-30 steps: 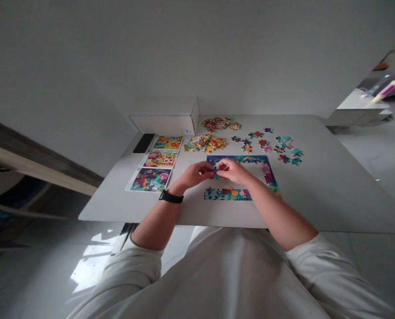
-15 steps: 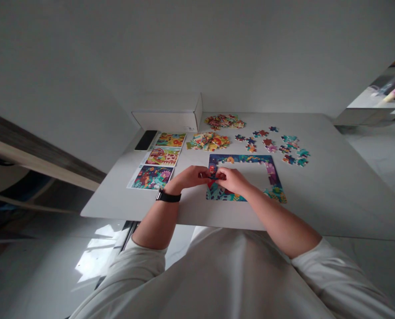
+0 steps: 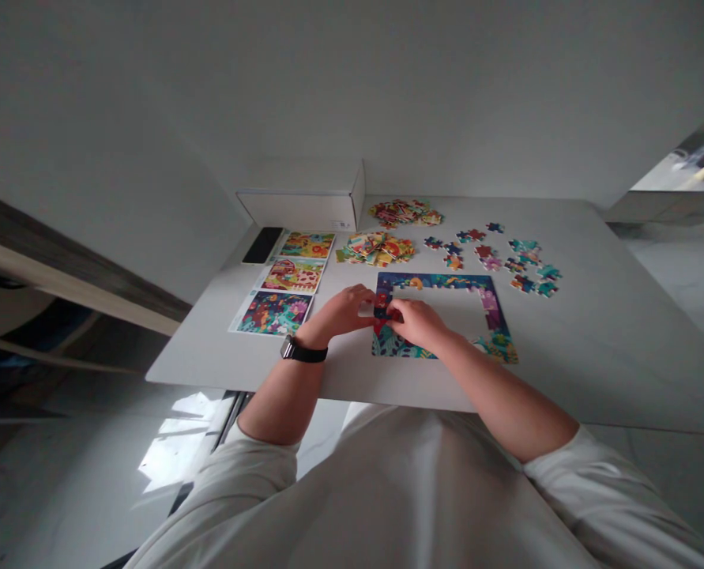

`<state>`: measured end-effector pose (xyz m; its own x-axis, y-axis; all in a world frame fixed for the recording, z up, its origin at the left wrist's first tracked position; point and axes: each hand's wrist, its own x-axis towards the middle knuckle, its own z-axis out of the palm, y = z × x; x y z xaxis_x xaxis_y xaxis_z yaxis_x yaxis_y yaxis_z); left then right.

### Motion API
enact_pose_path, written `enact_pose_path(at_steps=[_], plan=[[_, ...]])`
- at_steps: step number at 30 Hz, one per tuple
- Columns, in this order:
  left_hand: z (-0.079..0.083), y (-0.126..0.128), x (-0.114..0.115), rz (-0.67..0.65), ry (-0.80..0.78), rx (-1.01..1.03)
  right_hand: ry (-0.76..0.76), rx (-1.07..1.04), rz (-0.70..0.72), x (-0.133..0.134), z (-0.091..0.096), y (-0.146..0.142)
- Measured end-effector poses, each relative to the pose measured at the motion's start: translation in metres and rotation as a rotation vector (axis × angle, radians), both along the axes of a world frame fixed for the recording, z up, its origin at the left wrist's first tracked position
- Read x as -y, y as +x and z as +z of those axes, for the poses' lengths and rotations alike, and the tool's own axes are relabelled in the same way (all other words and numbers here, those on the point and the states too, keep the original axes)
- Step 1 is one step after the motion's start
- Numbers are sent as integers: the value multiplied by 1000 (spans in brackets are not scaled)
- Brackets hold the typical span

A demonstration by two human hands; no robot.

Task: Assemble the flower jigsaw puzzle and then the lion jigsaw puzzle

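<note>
A jigsaw puzzle border [image 3: 446,281] lies flat on the table, its pieces joined around a pale middle. My left hand [image 3: 345,312], with a black watch [image 3: 304,350] on its wrist, is beside the border's left edge. Its thumb and forefinger are apart, with a gap between them. My right hand [image 3: 418,322] reaches over the left side of the border. Its fingers are closed on a dark blue and red puzzle piece [image 3: 382,313] in that side, partly covered by the fingertips.
Loose pieces [image 3: 485,257] are scattered behind and right of the border. Two piles of pieces [image 3: 378,249] lie farther back, near a white box [image 3: 298,209]. To the left are a picture sheet [image 3: 276,314] and a dark phone [image 3: 262,245].
My left fingers have parted and come off the piece. My right fingers stay at the border's left side, where the piece now lies flatter. The view has shifted slightly.
</note>
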<state>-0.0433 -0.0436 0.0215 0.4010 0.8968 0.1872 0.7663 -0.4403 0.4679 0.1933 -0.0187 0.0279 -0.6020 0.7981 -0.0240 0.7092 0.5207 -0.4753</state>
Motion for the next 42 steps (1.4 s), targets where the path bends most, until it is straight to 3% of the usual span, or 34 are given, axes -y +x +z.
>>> enact_pose_path(at_steps=[3,10,16,18,25,42], plan=[[-3,0,0,-15,51,-25,31,5,12,1,0,-2],[-2,1,3,-16,-57,-64,111,-7,50,2,2,8],[-1,2,2,-27,-57,-61,221,61,360,21,13,31],[-1,2,2,-36,-60,-67,217,96,405,28,10,34],[-6,1,1,-53,-37,-83,242,102,409,33,-1,34],[0,2,0,-82,-41,-11,226,123,361,41,2,30]])
